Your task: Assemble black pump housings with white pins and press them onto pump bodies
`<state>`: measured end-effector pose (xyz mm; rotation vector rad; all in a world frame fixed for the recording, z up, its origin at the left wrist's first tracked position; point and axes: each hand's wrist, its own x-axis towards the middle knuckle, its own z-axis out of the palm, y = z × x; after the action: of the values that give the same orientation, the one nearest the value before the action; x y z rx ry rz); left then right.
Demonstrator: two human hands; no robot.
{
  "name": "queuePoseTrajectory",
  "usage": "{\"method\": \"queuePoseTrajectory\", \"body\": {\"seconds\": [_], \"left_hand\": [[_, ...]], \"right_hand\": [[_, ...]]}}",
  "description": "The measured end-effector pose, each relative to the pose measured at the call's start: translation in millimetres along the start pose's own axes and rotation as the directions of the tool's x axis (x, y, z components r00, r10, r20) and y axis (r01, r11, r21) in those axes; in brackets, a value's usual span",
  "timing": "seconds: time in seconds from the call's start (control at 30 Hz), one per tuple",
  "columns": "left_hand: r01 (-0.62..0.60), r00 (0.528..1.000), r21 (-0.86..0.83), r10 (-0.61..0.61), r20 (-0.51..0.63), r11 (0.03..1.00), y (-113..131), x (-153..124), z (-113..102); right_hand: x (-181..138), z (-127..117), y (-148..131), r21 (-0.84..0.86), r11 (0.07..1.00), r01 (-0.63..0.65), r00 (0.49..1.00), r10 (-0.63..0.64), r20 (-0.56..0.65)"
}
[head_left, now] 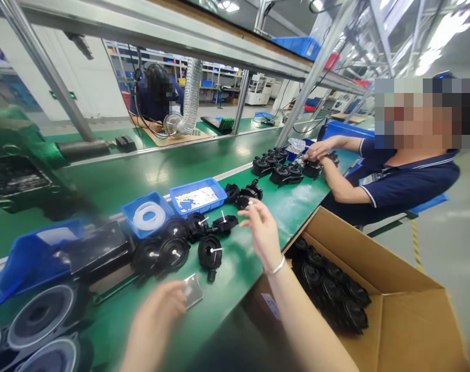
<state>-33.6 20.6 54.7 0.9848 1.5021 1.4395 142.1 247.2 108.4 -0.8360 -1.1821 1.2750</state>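
The fingers of the right hand (pixel 264 235) are narrow at the tips, pinching 1 small white piece (pixel 251 203) above the bench. The left hand (pixel 161 305) is blurred beside 1 clear plate (pixel 194 291); if it grips this, I cannot tell. Nearby are 6 black housings (pixel 210 262) with white pins, on the green bench (pixel 232 274). In the workshop are 2 other persons (pixel 405 181). 1 blue tray (pixel 221 192) contains white parts, 1 blue bin (pixel 131 220) coiled tubing, 1 cardboard box (pixel 417 330) many black parts.

Ceiling lights (pixel 446 36) glare; the left hand (pixel 161 304) is blurred.
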Motion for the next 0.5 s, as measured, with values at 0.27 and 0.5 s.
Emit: {"method": "queuePoseTrajectory", "body": {"seconds": [0.27,0.5], "left_hand": [[0.050,0.999,0.145,-0.049,-0.011,0.988,5,0,2],[0.105,0.993,0.044,-0.103,-0.056,0.993,9,-4,14]], "right_hand": [[61,-33,30,-0.013,0.997,-0.081,0.993,0.080,-0.092],[4,-40,-45,-0.138,0.990,-0.013,0.993,0.028,0.110]]}}
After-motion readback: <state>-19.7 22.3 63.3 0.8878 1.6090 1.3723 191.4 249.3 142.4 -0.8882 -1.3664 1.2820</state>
